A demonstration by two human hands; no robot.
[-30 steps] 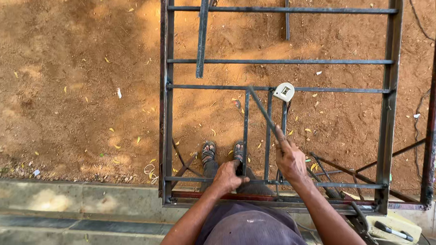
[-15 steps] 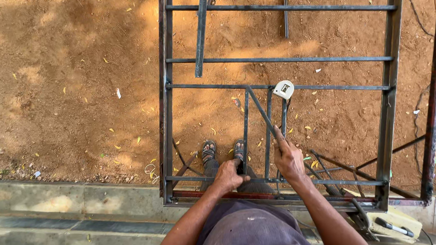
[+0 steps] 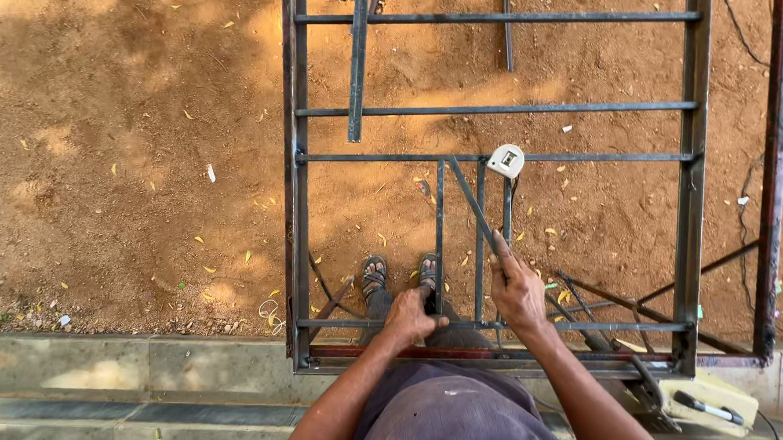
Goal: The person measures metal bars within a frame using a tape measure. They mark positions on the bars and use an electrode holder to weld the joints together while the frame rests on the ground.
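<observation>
My right hand (image 3: 516,287) grips the stiff, heavy loose bar (image 3: 472,203) low; my left hand (image 3: 411,318) clasps an upright bar (image 3: 440,235) beside it.

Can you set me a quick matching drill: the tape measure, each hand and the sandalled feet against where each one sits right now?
Things:
1. tape measure
2. left hand
3. right hand
4. sandalled feet

Places:
A. gripping the slanted loose bar
B. resting on a crossbar of the metal frame
C. on the red dirt inside the frame
D. holding an upright bar at its lower end

Pairs: 1-B, 2-D, 3-A, 4-C
</observation>
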